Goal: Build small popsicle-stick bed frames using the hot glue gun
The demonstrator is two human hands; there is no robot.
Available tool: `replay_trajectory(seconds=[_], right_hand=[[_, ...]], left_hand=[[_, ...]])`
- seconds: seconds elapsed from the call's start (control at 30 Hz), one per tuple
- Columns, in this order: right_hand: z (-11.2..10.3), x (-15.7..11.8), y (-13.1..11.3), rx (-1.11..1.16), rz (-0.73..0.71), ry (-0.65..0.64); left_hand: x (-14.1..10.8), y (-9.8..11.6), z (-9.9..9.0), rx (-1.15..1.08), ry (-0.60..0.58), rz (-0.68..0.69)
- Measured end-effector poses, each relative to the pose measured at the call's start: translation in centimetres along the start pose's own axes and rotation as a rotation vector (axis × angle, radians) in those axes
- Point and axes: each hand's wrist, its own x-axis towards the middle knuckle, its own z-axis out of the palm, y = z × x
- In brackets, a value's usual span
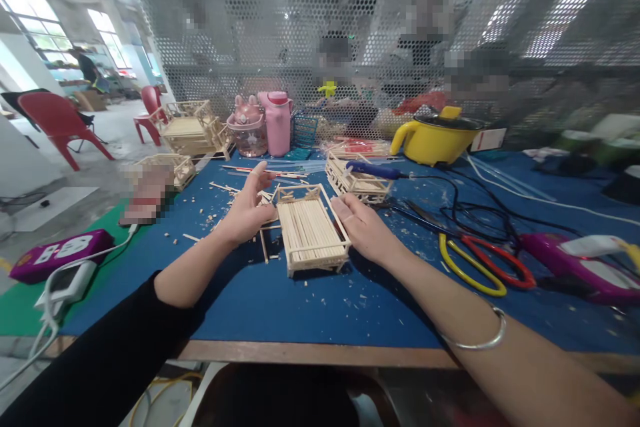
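A small wooden stick model (310, 230), shaped like a little bed with a slatted deck and low rails, rests on the blue mat between my hands. My right hand (363, 227) is closed on its right rail, with the thumb on top and the other fingers hidden underneath. At the left side, my left hand (250, 207) has its fingers stretched out and apart, the thumb beside the model's left corner. Loose sticks (264, 247) lie by that corner. Just behind my right hand stands another stick model (357, 180), with a blue-handled soldering-iron-like tool (373, 170) lying across it.
Yellow-and-red-handled scissors (473, 267) and black cables lie at the right. A yellow electric pot (440, 140), pink bottle (279, 123) and further stick models (193, 130) stand behind. A purple device (63, 255) sits at left. Wood scraps dot the mat; perforated metal screen (280, 33) rises behind.
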Motion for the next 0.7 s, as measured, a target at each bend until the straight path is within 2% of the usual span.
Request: replay_trajectory(seconds=[0.07, 0.1, 0.13, 0.17, 0.27, 0.3, 0.33, 0.4, 0.5, 0.57, 0.63, 0.7], right_hand=[[0.0, 0.1, 0.1, -0.004, -0.002, 0.002], [-0.1, 0.1, 0.2, -0.006, -0.002, 0.004], [-0.1, 0.1, 0.2, -0.010, -0.002, 0.007], [-0.1, 0.1, 0.3, -0.014, -0.003, 0.007], [-0.1, 0.2, 0.5, -0.026, -0.008, 0.011], [0.0, 0.2, 0.6, -0.028, -0.011, 0.013], [0.0, 0.3, 0.6, -0.027, -0.018, 0.014], [-0.1, 0.3, 0.7, -0.023, -0.044, 0.011], [-0.8, -0.1, 0.1, -0.053, -0.086, 0.037], [-1.5, -0.7, -0.9, -0.137, -0.120, 0.126], [-2.3, -1.7, -2.2, -0.251, -0.210, 0.179], [-2.8, -2.8, -3.3, -0.369, -0.303, 0.117]], left_hand=[[0.1, 0.3, -0.9, -0.068, -0.054, 0.004], [0.3, 0.5, -1.3, -0.106, -0.035, 0.024], [0.5, 0.7, -1.7, -0.145, 0.032, 0.062], [0.8, 0.9, -2.2, -0.180, 0.158, 0.116], [1.9, 1.3, -4.0, -0.177, 0.739, 0.312], [2.2, 1.4, -4.8, -0.128, 0.888, 0.360], [2.4, 1.4, -5.6, -0.100, 0.943, 0.385], [2.6, 1.3, -6.8, -0.054, 0.953, 0.395], [2.3, 1.0, -7.1, 0.043, 0.860, 0.344], [1.8, 0.9, -6.3, 0.175, 0.732, 0.268], [1.4, 0.8, -5.0, 0.338, 0.549, 0.159], [1.0, 0.9, -4.0, 0.386, 0.461, 0.131]])
